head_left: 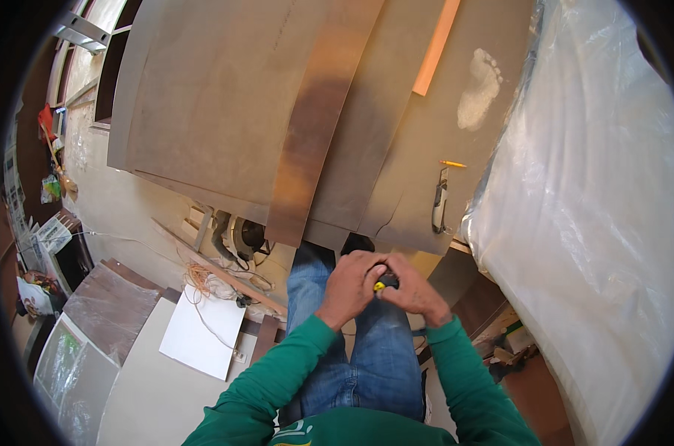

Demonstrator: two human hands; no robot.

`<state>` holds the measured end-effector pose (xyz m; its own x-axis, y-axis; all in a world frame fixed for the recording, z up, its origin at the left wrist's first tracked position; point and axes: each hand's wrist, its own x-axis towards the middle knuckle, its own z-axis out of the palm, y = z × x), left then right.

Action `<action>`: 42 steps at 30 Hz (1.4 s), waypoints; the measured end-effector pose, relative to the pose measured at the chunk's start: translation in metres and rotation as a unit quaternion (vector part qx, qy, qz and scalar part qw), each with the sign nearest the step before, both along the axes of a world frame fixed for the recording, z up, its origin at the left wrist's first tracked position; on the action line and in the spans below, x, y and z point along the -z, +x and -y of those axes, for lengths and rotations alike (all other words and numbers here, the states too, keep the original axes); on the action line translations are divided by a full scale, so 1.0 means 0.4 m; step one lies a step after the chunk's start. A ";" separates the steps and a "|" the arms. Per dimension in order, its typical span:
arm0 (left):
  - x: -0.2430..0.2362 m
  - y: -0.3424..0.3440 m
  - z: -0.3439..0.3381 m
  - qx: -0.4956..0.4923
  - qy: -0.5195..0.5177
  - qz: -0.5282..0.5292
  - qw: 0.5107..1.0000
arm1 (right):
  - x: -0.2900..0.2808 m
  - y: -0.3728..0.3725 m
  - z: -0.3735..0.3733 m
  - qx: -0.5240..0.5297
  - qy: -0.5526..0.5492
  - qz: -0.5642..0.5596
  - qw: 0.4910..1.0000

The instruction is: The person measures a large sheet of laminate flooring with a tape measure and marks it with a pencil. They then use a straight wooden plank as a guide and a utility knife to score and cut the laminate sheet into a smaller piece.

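Note:
Both my hands meet in front of my thighs, just short of the near edge of a large brown sheet-covered worktop [203,97]. Between them is a small black and yellow tape measure [388,283]. My left hand [349,286] closes on it from the left, and my right hand [413,288] wraps round its right side. Most of its body is hidden by the fingers. Ahead of my hands, a long brown board strip [316,134] lies lengthwise, its near end reaching past the worktop edge.
On the worktop's right lie a utility knife [439,204], a yellow pencil-like stick [453,164] and an orange wood strip [434,52]. Clear plastic sheeting [582,178] drapes the right side. At lower left are a power saw [245,236], tangled cord [203,281] and a white panel [203,332].

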<state>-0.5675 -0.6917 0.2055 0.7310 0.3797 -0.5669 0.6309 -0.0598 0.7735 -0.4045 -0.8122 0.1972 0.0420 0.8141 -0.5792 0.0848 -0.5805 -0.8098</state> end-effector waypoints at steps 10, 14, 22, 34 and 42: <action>-0.052 -0.079 0.031 -0.298 -0.390 -0.084 0.867 | -0.055 0.026 0.017 0.034 -0.064 -0.068 0.995; -0.008 -0.122 0.089 -0.368 -0.468 -0.046 0.802 | 0.118 0.219 -0.008 0.206 0.020 0.319 0.925; -0.074 -0.041 0.301 -0.458 -0.463 0.023 0.759 | 0.349 0.454 -0.115 0.078 0.087 0.444 0.889; -0.064 -0.034 0.337 -0.485 -0.432 0.123 0.750 | 0.401 0.527 -0.175 -0.090 0.038 0.498 0.862; -0.081 -0.092 0.176 -0.593 -0.365 0.087 0.712 | 0.145 0.446 -0.282 -0.105 0.058 0.263 0.957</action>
